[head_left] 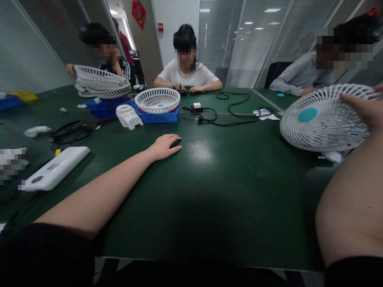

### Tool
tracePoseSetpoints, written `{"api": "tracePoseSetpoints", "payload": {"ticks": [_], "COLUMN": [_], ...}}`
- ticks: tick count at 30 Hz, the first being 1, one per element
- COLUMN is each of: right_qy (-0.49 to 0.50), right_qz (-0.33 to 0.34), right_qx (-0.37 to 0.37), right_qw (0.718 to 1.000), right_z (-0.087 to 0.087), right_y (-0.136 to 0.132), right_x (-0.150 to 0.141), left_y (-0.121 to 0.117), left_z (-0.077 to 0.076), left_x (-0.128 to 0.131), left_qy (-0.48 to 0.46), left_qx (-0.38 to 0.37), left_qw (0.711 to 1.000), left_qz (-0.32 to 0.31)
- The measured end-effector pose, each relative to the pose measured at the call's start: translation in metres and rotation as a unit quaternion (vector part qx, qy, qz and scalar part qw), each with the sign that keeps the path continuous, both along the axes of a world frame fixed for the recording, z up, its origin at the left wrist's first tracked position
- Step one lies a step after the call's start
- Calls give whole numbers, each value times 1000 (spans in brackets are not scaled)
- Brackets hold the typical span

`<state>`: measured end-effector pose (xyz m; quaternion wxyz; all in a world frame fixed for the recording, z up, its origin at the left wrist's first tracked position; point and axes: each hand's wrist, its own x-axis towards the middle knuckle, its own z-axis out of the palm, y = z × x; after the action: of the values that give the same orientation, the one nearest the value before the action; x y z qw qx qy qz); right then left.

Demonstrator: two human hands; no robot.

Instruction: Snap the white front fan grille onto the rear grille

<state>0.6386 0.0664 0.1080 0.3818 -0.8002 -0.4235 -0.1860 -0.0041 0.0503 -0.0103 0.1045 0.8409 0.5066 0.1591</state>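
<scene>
My left hand (164,146) lies flat on the green table, fingers stretched out and holding nothing. Far to the right, my right hand (369,107) grips the upper edge of a white round fan grille (324,115) with a light blue centre cap. The grille is tilted, its ribbed face towards me, and part of its right side is behind my hand and forearm. Under its lower edge sits a small white part (332,156), mostly covered. Ahead of my left hand, another white fan grille (157,99) rests on a blue bin (158,117).
Beside that bin stands a white fan base piece (128,116). More white grilles (101,79) are stacked at the back left, by another blue bin (104,108). A white power bank (56,169) lies left, and a black cable (220,123) crosses the table. Several people sit around it.
</scene>
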Motion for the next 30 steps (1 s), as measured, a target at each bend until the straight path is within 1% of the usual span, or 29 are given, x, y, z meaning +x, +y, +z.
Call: {"api": "tracePoseSetpoints", "payload": {"ticks": [2,5,7,9,12,14,16,18,21,23,25,26,27,28,29,30], "right_qy": [50,86,105,110,94,85,81,85,125,125,93,82,45,4,-20,-51], "right_qz": [5,-4,-19,-32,-24,-14,-9,16,67,96,147,179,211,242,265,292], "right_qx": [18,9,-1,3,29,38,29,16,7,-34,-117,-156,-212,-274,-316,-342], "right_qw": [999,996,994,993,995,996,996,996,990,987,978,968,953,931,911,892], "right_z": [4,10,13,16,16,15,15,19,31,38,37,34,27,19,9,-2], "right_y": [-14,-24,-24,-22,-19,-19,-21,-25,-29,-26,-17,-10,-3,4,11,18], "right_x": [-22,-39,-44,-48,-53,-54,-56,-62,-84,-107,-135,-150,-166,-181,-196,-209], "left_y": [15,42,57,67,69,65,61,59,57,57,56,55,55,54,54,54], "left_z": [-1,-3,-4,-6,-8,-8,-6,-4,-1,1,2,3,4,4,5,5], "left_x": [0,-1,-3,-6,-12,-17,-21,-23,-22,-19,-16,-16,-15,-15,-15,-16], "left_qy": [-42,-123,-195,-281,-400,-458,-502,-538,-570,-578,-583,-587,-590,-594,-598,-602], "left_qx": [-4,-15,-33,-39,-37,-48,-63,-69,-74,-84,-93,-96,-97,-98,-100,-101], "left_qw": [999,991,977,952,901,871,845,820,796,789,784,781,777,774,771,767], "left_qz": [7,46,77,115,162,173,175,181,190,191,192,193,194,195,196,197]}}
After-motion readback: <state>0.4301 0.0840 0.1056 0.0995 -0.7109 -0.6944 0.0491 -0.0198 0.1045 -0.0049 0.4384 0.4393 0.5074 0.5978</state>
